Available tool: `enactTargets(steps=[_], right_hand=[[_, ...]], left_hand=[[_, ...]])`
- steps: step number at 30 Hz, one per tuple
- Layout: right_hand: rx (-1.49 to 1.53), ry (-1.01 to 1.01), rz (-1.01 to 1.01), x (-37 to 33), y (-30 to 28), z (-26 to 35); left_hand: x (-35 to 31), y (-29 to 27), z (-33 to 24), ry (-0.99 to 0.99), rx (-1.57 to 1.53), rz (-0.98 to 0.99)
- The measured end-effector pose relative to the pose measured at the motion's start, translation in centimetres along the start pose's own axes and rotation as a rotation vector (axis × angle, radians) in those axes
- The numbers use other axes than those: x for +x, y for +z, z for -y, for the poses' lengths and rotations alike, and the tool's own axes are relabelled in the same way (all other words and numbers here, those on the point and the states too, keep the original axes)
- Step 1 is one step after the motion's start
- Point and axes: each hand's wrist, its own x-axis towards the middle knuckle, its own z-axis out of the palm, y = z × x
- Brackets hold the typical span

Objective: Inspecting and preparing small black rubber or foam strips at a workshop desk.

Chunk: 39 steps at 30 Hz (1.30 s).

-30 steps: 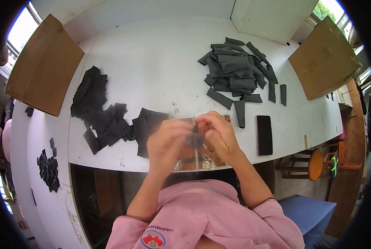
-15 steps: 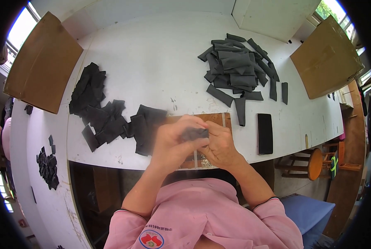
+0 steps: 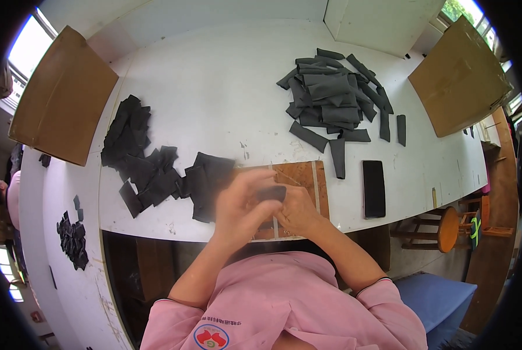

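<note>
A small dark grey fabric piece [image 3: 272, 193] sits between my two hands above a brown board [image 3: 299, 175] at the table's front edge. My left hand [image 3: 237, 201] curves round its left side, thumb along the lower edge; the fingers are smeared by motion. From the right, my right hand [image 3: 299, 211] closes on the same piece, its fingertips partly hidden. Just left of my left hand lies a stack of flat dark fabric pieces [image 3: 205, 181], joined by a loose spread of more pieces [image 3: 127, 134] running back and left. Several narrow folded dark strips [image 3: 334, 90] form a heap at the back right.
A black phone [image 3: 373, 189] lies right of the board. Cardboard boxes stand at the left [image 3: 62, 99] and right [image 3: 459, 79] edges. Another dark fabric pile [image 3: 72, 239] is on the left side table. A wooden stool [image 3: 445, 229] stands at right. Far left is another person [image 3: 11, 201].
Both hands have shifted slightly left and down with the fabric piece. My left hand's fingers have spread a little, and more of the board shows behind them.
</note>
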Motion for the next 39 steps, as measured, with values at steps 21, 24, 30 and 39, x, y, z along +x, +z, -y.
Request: enactTargets(steps=[21,24,30,39], right_hand=[[0.001,-0.063,-0.056,-0.5,0.6,-0.6],[-0.139,-0.045,0.015,-0.5,0.5,-0.1],[-0.065,0.053,0.086,0.8,-1.1,1.5],[-0.076,0.007,0.013,-0.4,0.6,0.3]], left_hand=[[2.0,-1.1,-0.4,0.013,0.277,0.319],[1.5,-1.4,0.4,0.187,0.371,0.261],[-0.3,-0.5,0.0,0.204,0.119,-0.053],[1.1,-1.8,-0.4,0.255,0.388,0.177]])
